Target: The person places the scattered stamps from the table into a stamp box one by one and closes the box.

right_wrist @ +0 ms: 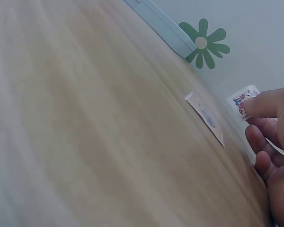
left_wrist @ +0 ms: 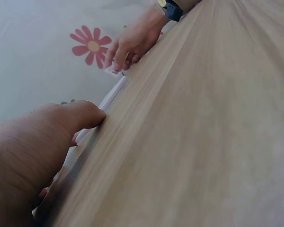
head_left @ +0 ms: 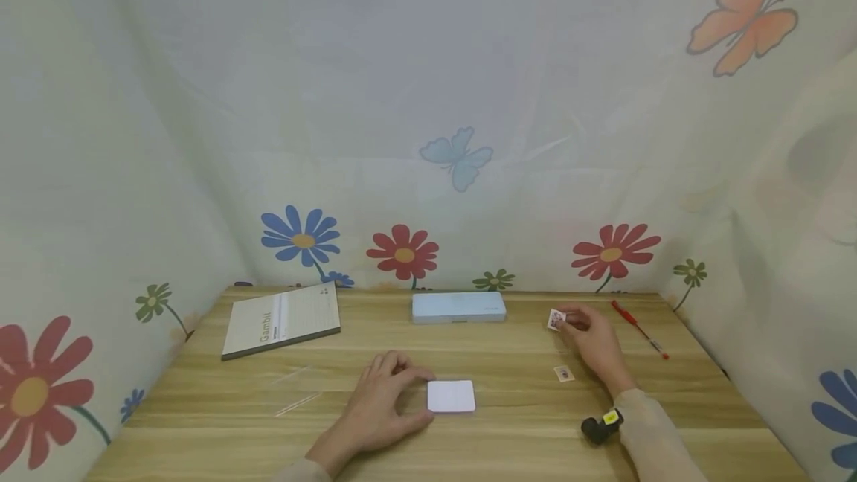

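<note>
Both hands rest on the wooden table (head_left: pixel 509 363) in the lower half of the head view. Left hand (head_left: pixel 378 407) lies low and centre, thumb and curled fingers gripping the left edge of a white card (head_left: pixel 451 396) that lies flat on the wood. Right hand (head_left: pixel 592 341), further right and a little higher, pinches a small printed sticker (head_left: pixel 556 319) between thumb and fingertips, lifted off the tabletop. A second small sticker (head_left: pixel 564 373) lies flat just below and left of that hand, apart from it, between the two hands but much nearer the right one.

Behind, along the upper edge of the table, sit a light blue case (head_left: pixel 458 306), a notepad (head_left: pixel 281 318) at the left and a red pen (head_left: pixel 639 329) at the right.

The sticker's print is too small to read (only a blur of colour in the right wrist view). In the left wrist view the card shows only as a thin white edge, mostly hidden by the thumb. A dark wrist device (head_left: pixel 601 426) sits on the right forearm, whose sleeve is cut off at the bottom frame edge.
</note>
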The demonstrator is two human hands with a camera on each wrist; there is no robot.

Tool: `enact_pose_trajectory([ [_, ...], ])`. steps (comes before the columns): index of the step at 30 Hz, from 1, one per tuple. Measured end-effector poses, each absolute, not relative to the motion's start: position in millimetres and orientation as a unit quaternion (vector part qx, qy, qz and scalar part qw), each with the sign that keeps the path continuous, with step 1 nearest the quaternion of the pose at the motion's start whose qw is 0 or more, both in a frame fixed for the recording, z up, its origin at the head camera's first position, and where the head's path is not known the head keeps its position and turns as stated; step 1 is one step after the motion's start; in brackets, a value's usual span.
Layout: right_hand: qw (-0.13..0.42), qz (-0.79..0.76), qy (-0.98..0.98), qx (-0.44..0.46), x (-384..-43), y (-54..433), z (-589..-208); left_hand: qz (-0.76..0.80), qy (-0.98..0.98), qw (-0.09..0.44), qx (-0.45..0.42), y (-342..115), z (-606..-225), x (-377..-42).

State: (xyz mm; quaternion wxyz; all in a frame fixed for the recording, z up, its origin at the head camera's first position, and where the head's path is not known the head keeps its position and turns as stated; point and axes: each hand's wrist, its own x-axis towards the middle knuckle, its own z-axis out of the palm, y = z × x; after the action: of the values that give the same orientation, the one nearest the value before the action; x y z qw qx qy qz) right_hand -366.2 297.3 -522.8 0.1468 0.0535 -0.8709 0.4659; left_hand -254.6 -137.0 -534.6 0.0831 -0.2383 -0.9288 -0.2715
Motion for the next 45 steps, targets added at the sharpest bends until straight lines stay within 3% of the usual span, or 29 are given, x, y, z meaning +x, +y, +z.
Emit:
enact_pose_trajectory([
  [12, 0.143, 0.514, -0.843, 0.061, -360.6, 290.9, -509.9, -0.272, -0.927, 0.085, -0.243, -135.2, -533.8, -253.4],
  [30, 0.103, 0.547, -0.816, 0.158, -335.9, 233.7, -457.2, -0.272, -0.926, 0.09, -0.244, -136.0, -534.7, -254.4],
  [45, 0.057, 0.554, -0.792, 0.251, -317.0, 189.0, -455.4, -0.266, -0.928, 0.093, -0.246, -134.0, -530.3, -251.6],
])
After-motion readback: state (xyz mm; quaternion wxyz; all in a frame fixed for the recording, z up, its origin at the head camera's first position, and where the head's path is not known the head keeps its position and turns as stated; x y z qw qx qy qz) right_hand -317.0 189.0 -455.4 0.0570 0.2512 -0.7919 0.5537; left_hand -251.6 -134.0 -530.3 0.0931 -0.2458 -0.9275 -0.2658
